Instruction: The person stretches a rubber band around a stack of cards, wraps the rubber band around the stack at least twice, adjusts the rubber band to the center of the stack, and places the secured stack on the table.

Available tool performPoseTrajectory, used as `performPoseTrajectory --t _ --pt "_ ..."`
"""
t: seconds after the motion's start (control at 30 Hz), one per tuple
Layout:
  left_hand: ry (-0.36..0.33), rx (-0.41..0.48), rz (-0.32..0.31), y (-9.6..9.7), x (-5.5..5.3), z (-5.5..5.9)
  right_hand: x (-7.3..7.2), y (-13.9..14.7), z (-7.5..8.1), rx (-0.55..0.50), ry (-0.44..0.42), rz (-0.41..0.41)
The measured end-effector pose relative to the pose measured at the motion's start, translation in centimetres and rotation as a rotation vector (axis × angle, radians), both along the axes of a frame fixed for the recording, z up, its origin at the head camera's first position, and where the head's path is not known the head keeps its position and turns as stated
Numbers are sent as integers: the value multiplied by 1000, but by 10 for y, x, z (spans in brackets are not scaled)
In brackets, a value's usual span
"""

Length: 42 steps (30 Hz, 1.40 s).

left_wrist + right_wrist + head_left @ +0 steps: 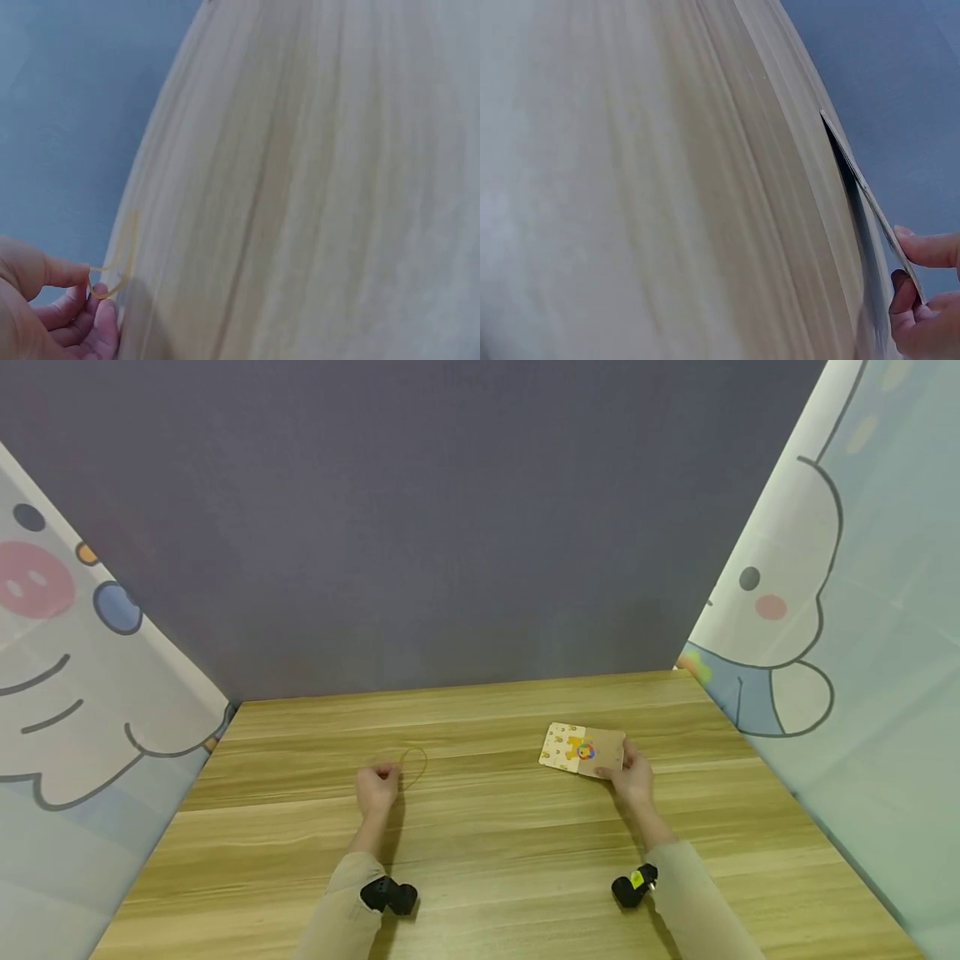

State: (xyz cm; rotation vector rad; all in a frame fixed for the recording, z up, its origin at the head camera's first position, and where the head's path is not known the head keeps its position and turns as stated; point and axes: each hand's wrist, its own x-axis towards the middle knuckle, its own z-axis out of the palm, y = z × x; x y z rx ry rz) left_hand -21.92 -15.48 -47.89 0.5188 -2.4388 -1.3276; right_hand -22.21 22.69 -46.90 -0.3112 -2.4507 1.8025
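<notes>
My left hand point(377, 788) pinches a thin yellow rubber band point(425, 763) between thumb and fingers, left of the table's middle. In the left wrist view the rubber band point(133, 240) hangs as a loose, narrow loop from the fingertips. Further right, my right hand point(634, 779) holds a thin notebook point(603, 750) by its right edge, thumb on top. Its cover is part cream with small bear prints, part brown, with a cartoon figure between. Seen edge-on in the right wrist view, the notebook point(862, 184) tilts, close over the table, casting a dark shadow.
A wood-grain table point(480, 852) stretches under both hands. Behind its far edge rises a dark grey panel point(450, 527). Cartoon-printed curtains flank it at left point(90, 693) and right point(885, 693). Black cameras point(388, 894) sit on both wrists.
</notes>
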Motion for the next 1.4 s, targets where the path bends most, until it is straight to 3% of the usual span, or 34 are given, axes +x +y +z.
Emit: performPoseTrajectory --t 0.17,0.37,0.5,0.57,0.63,0.7,0.77,0.87,0.93,1.0,1.07,1.2,1.3,1.4 --pt "0 117 -32 4 5 7 2 -1 0 -18 -4 -9" --pt "37 480 -112 11 10 19 5 -4 1 -114 -6 -15" --pt "43 538 -141 16 14 25 7 -6 4 -165 8 1" --pt "47 560 -154 15 11 14 9 -7 5 -177 21 12" --pt "105 604 -188 13 5 -2 10 -8 7 -185 29 17" --pt "199 703 -265 13 8 -1 11 -10 8 -185 39 13" --pt "265 767 -306 10 2 -17 11 -12 10 -202 45 2" --pt "307 831 -295 12 -3 -26 13 -17 14 -229 63 4" --pt "308 831 -259 10 -13 -48 15 -21 17 -258 76 10" --pt "342 850 -298 12 -12 -48 18 -25 19 -282 89 16" --pt "387 872 -375 15 -6 -42 20 -28 23 -316 95 18" --pt "447 830 -485 25 16 -10 25 -35 29 -345 88 30" --pt "429 794 -467 34 31 16 27 -40 33 -352 84 38" --pt "387 813 -428 39 37 28 30 -44 37 -367 88 41"
